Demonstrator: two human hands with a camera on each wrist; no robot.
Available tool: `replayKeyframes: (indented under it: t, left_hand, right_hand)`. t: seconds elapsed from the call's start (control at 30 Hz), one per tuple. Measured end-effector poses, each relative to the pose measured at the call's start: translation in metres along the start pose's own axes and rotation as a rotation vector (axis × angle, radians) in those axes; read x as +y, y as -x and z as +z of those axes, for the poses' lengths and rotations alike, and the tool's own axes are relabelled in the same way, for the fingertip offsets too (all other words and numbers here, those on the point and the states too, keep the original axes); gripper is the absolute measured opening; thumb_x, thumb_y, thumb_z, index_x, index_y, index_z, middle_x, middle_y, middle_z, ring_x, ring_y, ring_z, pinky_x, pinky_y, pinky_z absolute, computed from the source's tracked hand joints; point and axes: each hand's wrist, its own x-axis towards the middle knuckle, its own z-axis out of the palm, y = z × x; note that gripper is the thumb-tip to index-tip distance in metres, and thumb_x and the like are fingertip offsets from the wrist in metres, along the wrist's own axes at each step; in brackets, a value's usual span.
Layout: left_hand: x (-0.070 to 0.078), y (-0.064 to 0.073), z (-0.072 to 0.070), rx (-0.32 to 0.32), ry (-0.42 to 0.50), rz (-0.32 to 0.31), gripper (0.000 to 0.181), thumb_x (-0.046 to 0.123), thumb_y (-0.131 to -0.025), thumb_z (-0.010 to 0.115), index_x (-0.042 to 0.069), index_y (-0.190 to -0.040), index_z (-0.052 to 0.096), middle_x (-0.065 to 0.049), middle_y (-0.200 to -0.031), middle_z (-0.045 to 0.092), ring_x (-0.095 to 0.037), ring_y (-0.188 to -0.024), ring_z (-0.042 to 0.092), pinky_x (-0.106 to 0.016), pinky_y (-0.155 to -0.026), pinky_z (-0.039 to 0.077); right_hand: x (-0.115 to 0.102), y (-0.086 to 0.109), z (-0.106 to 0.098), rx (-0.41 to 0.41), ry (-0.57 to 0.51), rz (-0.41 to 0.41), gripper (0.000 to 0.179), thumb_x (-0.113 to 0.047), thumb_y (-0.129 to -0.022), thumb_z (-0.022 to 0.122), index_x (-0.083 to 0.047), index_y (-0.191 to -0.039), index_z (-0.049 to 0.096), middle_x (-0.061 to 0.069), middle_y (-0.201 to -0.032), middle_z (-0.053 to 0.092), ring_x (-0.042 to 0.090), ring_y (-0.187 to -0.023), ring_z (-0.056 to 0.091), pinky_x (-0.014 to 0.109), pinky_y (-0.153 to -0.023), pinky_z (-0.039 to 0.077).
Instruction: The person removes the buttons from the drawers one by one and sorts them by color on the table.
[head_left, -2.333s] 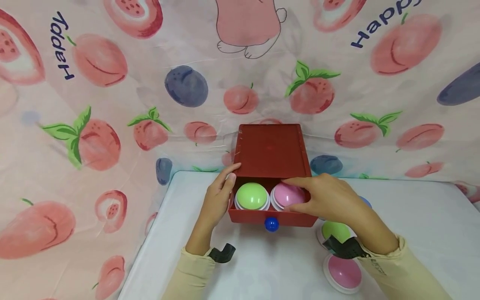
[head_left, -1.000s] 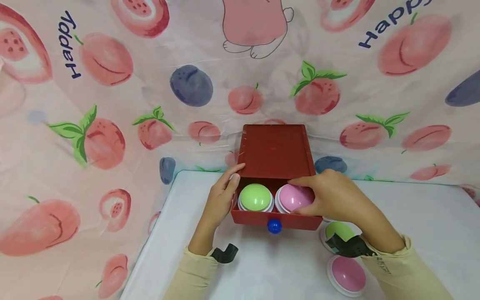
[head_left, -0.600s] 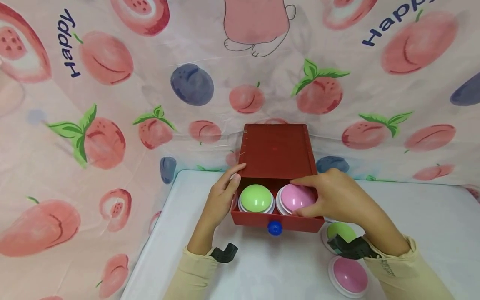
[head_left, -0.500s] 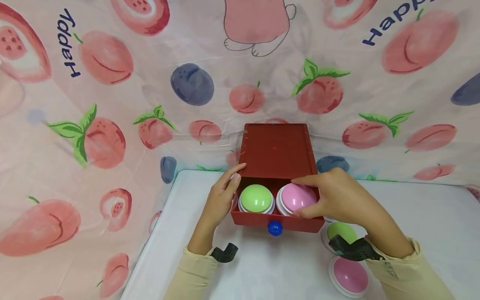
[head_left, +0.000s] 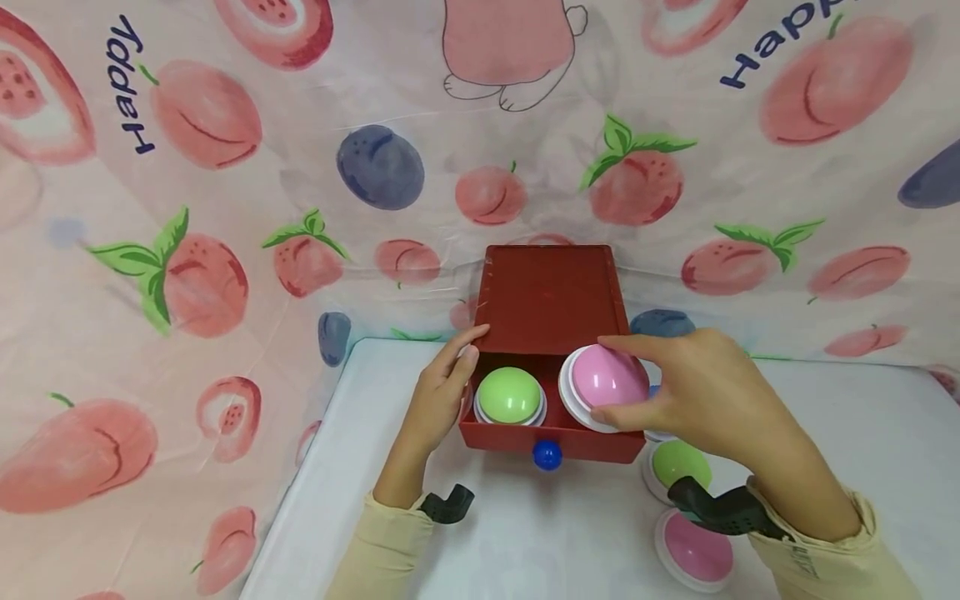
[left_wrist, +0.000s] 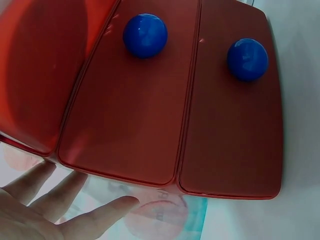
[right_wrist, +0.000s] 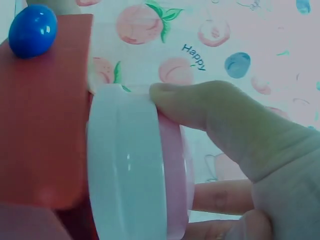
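Observation:
A small red drawer cabinet stands at the back of the table, its top drawer pulled out by a blue knob's side. My right hand pinches a round white piece with a pink dome between thumb and fingers, tilted over the drawer's right half. The right wrist view shows its white base beside the red drawer front. A matching piece with a green dome sits in the drawer's left half. My left hand rests with extended fingers against the cabinet's left side.
Right of the cabinet on the white table lie a green-domed piece and a pink-domed piece. A blue-domed one is mostly hidden behind my right hand. Lower closed drawers show in the left wrist view. A fruit-print cloth hangs behind.
My right hand has lifted the pink-domed piece up out of the drawer's right half and slightly rightward, tilting it. My left hand stays at the cabinet's side.

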Motion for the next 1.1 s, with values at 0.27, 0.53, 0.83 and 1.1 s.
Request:
replayKeyframes:
  t: [0.27,0.53,0.83,1.1]
  left_hand:
    - [0.002,0.002,-0.001,0.002,-0.002,-0.002,0.036,0.048,-0.107,0.046,0.048,-0.143,0.052,0.013,-0.151,0.049,-0.025,-0.113,0.057,-0.044,-0.096,0.050]
    - [0.003,0.001,0.002,-0.012,0.008,0.002,0.037,0.049,-0.107,0.045,0.047,-0.143,0.052,0.013,-0.153,0.047,-0.023,-0.128,0.056,-0.049,-0.107,0.050]
    - [0.003,0.002,0.001,-0.003,0.016,-0.021,0.036,0.052,-0.106,0.045,0.050,-0.141,0.052,0.014,-0.152,0.048,-0.024,-0.119,0.056,-0.047,-0.099,0.051]
    - [0.002,0.001,0.001,-0.006,0.005,-0.030,0.037,0.054,-0.106,0.044,0.051,-0.142,0.051,0.015,-0.153,0.046,-0.024,-0.128,0.054,-0.052,-0.106,0.049]
  right_hand:
    - [0.015,0.021,-0.012,0.134,0.091,-0.039,0.069,-0.052,-0.061,0.095,-0.020,-0.119,0.077,-0.016,-0.049,0.028,0.003,-0.047,0.026,0.022,-0.048,0.027]
    - [0.040,0.050,-0.019,0.129,0.188,0.047,0.072,-0.056,-0.058,0.094,-0.022,-0.119,0.077,-0.014,-0.049,0.025,0.005,-0.047,0.024,0.023,-0.048,0.022]
    - [0.069,0.081,-0.010,0.011,0.269,0.176,0.080,-0.065,-0.062,0.089,-0.014,-0.122,0.075,-0.013,-0.055,0.041,0.009,-0.052,0.034,0.024,-0.051,0.027]
    - [0.092,0.107,0.002,-0.064,0.288,0.298,0.086,-0.069,-0.063,0.086,-0.009,-0.123,0.073,-0.005,-0.053,0.032,0.014,-0.052,0.032,0.026,-0.053,0.024]
